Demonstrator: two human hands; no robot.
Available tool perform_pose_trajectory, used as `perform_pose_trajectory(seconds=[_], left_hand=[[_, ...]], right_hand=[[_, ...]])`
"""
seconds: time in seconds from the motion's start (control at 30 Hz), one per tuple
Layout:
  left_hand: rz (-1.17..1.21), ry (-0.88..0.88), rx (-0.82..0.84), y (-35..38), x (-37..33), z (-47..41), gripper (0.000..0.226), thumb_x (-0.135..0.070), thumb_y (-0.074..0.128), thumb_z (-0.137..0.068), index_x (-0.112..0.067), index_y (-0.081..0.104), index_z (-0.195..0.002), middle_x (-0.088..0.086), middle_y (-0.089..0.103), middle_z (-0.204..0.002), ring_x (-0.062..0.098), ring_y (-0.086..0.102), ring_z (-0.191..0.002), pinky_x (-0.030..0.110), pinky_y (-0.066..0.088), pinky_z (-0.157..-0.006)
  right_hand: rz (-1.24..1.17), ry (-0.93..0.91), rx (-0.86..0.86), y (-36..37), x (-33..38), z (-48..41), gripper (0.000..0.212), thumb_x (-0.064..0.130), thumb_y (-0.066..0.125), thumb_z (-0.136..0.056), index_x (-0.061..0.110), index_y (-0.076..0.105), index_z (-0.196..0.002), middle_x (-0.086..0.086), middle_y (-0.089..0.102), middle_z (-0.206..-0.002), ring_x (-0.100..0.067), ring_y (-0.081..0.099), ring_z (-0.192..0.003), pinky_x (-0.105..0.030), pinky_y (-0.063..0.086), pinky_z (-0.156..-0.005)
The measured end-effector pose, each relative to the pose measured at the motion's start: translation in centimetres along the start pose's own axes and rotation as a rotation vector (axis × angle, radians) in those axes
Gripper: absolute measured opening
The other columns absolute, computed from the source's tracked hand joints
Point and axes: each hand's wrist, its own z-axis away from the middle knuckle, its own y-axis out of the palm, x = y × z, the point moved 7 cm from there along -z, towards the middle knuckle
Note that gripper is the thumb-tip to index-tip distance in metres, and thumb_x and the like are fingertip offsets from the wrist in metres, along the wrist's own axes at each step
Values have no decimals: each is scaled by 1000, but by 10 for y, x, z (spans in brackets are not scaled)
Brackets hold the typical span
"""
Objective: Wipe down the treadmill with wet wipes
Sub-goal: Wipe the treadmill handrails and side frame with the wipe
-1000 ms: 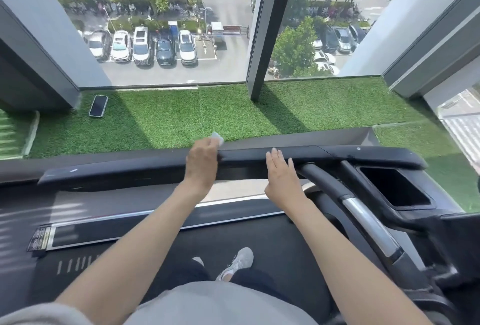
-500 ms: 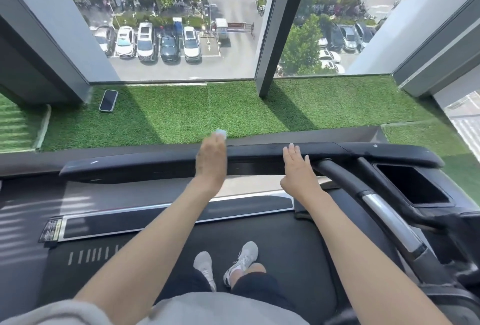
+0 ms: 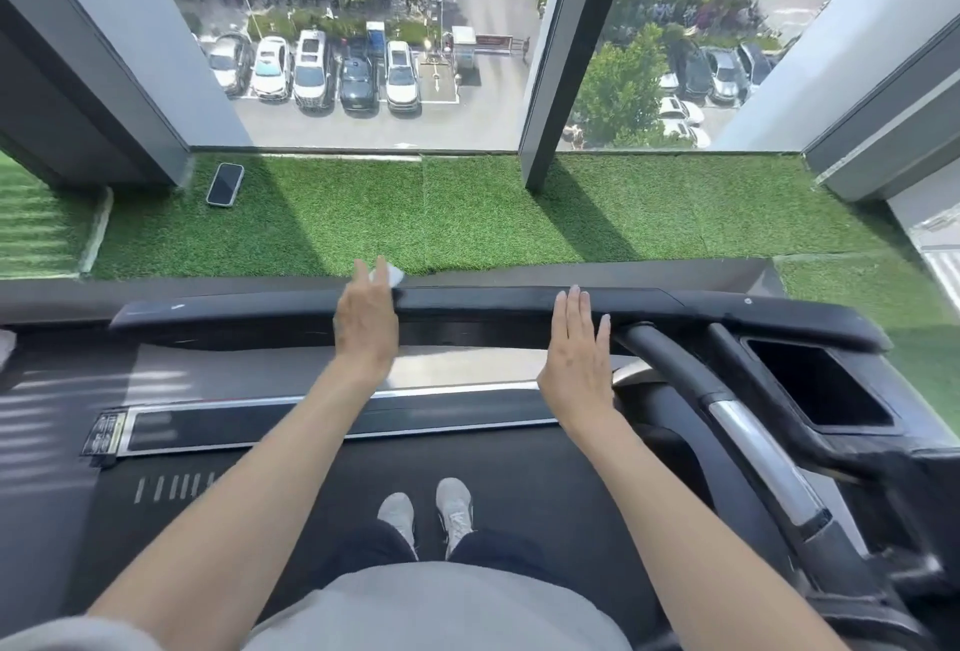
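The wipe (image 3: 387,276) is pressed under the fingers of the left hand (image 3: 366,323) on the far edge of the treadmill's top bar (image 3: 483,298); only a pale corner shows past the fingertips. That hand lies flat over the wipe, neither clenched nor spread wide. The right hand (image 3: 576,364) is released, flat, fingers together, its tips resting on the bar and holding nothing.

The step in hand is judged to be the wiping of the bar. It would be done well if the wipe is kept fully under the palm, pressure is held even, and the stroke is run along the bar's length rather than across it, so that the far lip is covered too.

To the left the bar runs free to its end, with open room. To the right the stroke is bounded by the right hand and, just beyond it, by the handrail (image 3: 691,380) joining the bar; the wipe could be snagged there. Past the bar lies turf (image 3: 467,219), onto which a loosely held wipe could be pushed.
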Motion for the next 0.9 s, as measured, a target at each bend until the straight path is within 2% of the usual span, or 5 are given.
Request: perform_pose_trajectory(seconds=[0.2,0.33,0.47,0.7,0.9], left_hand=[[-106,663,35,42,-79,42,52,14,53,-73,4,57,-124,15,60,-122,29,59,-114,35,53,-92],[-311,411,-2,16,0,20,63,24,58,-62,9,55,-124,18,63,-115,31,62,-107,36,49,-95],[-129,-40,-40,-2,27,-2,40,21,41,-82,7,56,-117,24,60,-107,40,57,-100,42,46,-76],[-109,589,4,46,-72,33,44,10,48,-73,3,64,-114,20,66,-112,32,66,-102,33,56,-84],[-471,404,21,12,40,13,68,26,65,-60,14,52,-126,25,61,-117,36,64,-102,40,53,-92]], right_hand=[[-13,-256,-123,1,32,0,80,-8,66,-55,-7,48,-133,-24,45,-141,-35,45,-130,-53,37,-104],[-11,-347,-99,3,45,-3,81,-6,69,-55,-7,48,-133,-24,46,-140,-36,45,-130,-51,35,-105],[-18,-345,-85,7,47,-7,81,-8,69,-54,-7,48,-133,-25,46,-140,-36,45,-130,-50,35,-105],[25,-363,-110,5,49,-16,78,-6,67,-55,-8,49,-131,-26,46,-139,-36,45,-130,-51,36,-105],[-11,-409,-99,5,60,-20,79,-5,68,-57,-7,47,-133,-25,45,-140,-36,44,-131,-50,35,-106]])
